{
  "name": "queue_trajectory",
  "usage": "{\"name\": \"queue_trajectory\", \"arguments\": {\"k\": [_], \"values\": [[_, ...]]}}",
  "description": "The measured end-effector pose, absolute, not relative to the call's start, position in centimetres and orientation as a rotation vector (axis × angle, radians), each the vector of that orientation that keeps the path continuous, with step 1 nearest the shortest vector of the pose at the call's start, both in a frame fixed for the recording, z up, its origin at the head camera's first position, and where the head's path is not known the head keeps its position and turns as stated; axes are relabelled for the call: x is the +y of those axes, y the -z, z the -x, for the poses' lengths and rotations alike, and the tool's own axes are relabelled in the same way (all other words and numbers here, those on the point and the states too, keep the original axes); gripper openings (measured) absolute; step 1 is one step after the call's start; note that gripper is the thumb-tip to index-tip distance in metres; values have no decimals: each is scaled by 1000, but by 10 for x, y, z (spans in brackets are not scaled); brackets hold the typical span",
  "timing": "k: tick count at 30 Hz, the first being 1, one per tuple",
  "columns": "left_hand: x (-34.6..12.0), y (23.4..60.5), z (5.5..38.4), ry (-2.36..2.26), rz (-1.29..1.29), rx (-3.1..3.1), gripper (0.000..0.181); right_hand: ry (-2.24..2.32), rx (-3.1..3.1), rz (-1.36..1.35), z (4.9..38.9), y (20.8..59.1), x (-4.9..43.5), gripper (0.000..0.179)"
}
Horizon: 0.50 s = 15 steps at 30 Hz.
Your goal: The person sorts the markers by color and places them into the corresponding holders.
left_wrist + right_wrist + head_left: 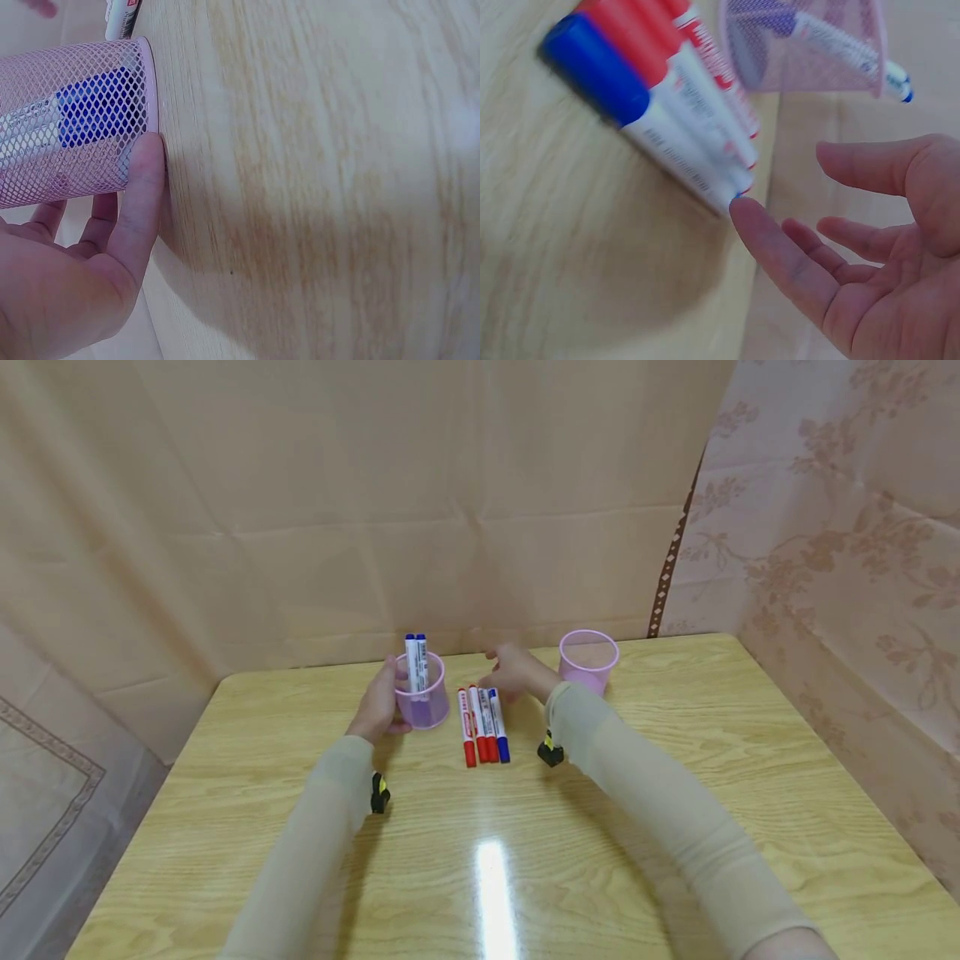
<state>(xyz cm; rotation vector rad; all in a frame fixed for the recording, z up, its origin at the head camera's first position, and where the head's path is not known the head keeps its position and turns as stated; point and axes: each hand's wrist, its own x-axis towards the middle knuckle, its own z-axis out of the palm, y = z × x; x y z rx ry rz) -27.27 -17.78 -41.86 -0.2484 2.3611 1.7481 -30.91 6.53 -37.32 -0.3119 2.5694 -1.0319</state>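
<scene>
My left hand (381,702) grips a pink mesh cup (424,700) standing on the wooden table (675,760). Two blue-capped markers (416,662) stand upright in it. In the left wrist view the thumb (142,195) presses the cup's side (67,142) near its base. A row of markers lies right of the cup: red-capped ones (472,727) and one blue-capped marker (498,725). My right hand (508,673) hovers open over their far ends. In the right wrist view one fingertip (744,214) is at the tip of the blue-capped marker (630,105); whether it touches is unclear.
A second pink mesh cup (588,660), with nothing in it, stands at the back right of the table. Beige cloth hangs behind the table and patterned cloth to the right. Bare tabletop stretches toward me, with a bright glare spot (491,877).
</scene>
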Motion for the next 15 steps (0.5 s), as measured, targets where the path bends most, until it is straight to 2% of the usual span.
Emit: {"name": "queue_trajectory", "arguments": {"k": [9,15], "values": [[-180,419,273,-1743,247,2369,80,812,2581,272,317,399,75,64],[-180,420,274,-1739,244,2377,80,833,2574,164,317,405,74,58]]}}
